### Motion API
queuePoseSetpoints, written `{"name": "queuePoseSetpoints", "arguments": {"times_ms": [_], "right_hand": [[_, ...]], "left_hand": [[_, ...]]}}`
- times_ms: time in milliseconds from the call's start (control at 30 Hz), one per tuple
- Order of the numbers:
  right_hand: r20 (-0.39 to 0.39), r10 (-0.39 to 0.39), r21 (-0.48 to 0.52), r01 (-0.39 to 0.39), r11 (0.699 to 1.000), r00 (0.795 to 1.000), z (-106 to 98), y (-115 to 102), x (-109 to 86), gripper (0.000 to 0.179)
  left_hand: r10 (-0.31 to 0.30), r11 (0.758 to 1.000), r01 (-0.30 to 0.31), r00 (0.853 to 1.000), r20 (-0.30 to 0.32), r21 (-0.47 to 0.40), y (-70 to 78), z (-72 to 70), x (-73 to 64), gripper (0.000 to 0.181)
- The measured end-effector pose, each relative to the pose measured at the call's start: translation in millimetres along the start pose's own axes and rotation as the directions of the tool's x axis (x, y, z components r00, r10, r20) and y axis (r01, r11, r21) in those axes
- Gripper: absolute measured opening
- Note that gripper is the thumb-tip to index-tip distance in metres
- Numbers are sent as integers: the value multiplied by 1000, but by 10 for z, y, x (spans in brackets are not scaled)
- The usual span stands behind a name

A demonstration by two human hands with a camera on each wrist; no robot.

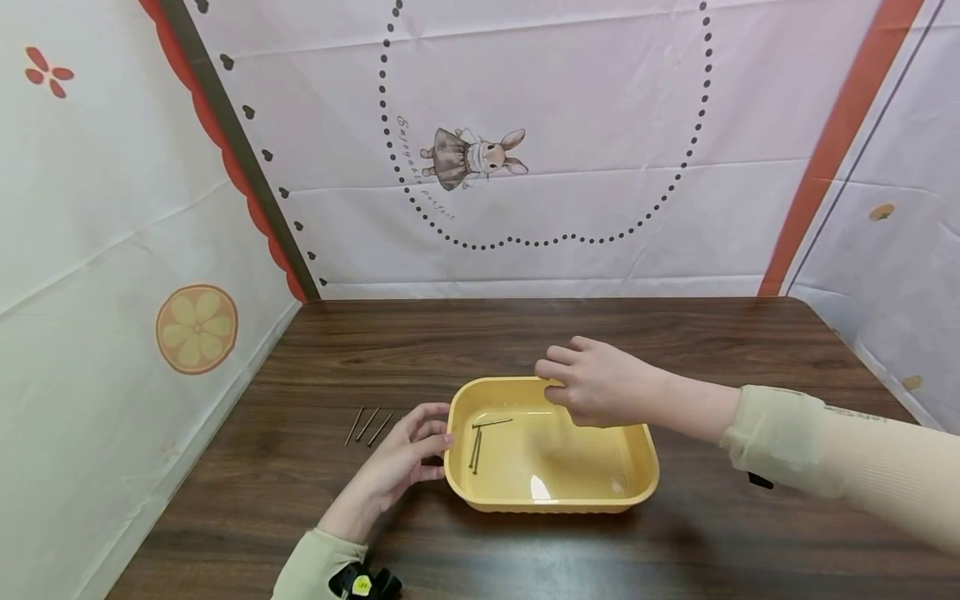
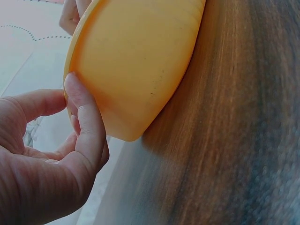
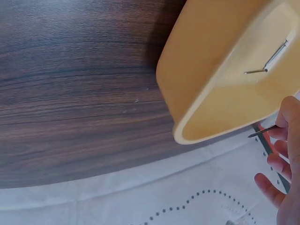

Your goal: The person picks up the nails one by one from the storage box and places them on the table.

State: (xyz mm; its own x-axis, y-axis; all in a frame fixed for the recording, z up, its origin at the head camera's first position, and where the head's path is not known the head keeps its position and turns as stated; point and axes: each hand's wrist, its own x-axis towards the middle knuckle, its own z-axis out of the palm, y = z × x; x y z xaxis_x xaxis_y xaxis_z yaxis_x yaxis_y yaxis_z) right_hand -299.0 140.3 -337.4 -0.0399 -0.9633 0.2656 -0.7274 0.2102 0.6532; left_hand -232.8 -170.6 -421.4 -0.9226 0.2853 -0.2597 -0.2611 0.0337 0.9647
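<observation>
A yellow plastic tub (image 1: 570, 505) stands on the table, three nails (image 1: 477, 450) lying at the left of its floor. My left hand (image 1: 401, 454) pinches the tub's left rim between thumb and fingers, as the left wrist view shows from close up. Over the far rim, my right hand (image 1: 600, 383) pinches a nail (image 3: 262, 131) between thumb and forefinger, its point sticking out past the fingertips; the other fingers are loosely bent. That nail is hidden behind the hand in the head view. Left of the tub, three more nails (image 1: 368, 425) lie side by side on the table.
The dark wood-grain table (image 1: 712, 533) runs back to a printed cloth (image 1: 600, 100) hanging behind it. Similar cloth hangs along the left and right sides. A dark wrist device (image 1: 363, 581) is strapped over the left sleeve.
</observation>
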Motion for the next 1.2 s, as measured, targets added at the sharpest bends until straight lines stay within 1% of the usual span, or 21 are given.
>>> {"name": "queuePoseSetpoints", "arguments": {"times_ms": [133, 267, 367, 433, 667, 833, 1000, 1200], "right_hand": [[4, 42, 20, -42, 999, 999, -36, 39, -95, 8], [-23, 85, 52, -84, 995, 996, -65, 67, -176, 8], [-47, 116, 56, -113, 992, 992, -84, 88, -229, 11], [-48, 136, 56, -133, 990, 990, -97, 101, -265, 11], [-13, 193, 69, -192, 979, 981, -144, 133, -375, 8], [-7, 234, 87, -233, 969, 972, -172, 139, -436, 8], [-4, 269, 93, -268, 959, 963, -196, 142, -507, 11], [27, 302, 100, -303, 948, 953, -219, 129, -609, 15]], "left_hand": [[0, 1000, 0, 1000, 3, -8, -2, -1, -1, 53], [1, 1000, -1, 1000, 6, -10, -1, -2, -1, 54], [0, 1000, 0, 1000, 8, -10, 1, -2, -2, 54], [-1, 1000, 1, 1000, 7, -11, 3, -2, -4, 54], [-6, 1000, 6, 1000, 1, -18, 12, 3, -9, 54], [-9, 1000, 9, 1000, -2, -18, 13, 7, -5, 54], [-8, 1000, 8, 1000, 0, -12, 18, 8, -4, 55], [-5, 1000, 5, 1000, 4, -22, 11, 3, 6, 54]]}}
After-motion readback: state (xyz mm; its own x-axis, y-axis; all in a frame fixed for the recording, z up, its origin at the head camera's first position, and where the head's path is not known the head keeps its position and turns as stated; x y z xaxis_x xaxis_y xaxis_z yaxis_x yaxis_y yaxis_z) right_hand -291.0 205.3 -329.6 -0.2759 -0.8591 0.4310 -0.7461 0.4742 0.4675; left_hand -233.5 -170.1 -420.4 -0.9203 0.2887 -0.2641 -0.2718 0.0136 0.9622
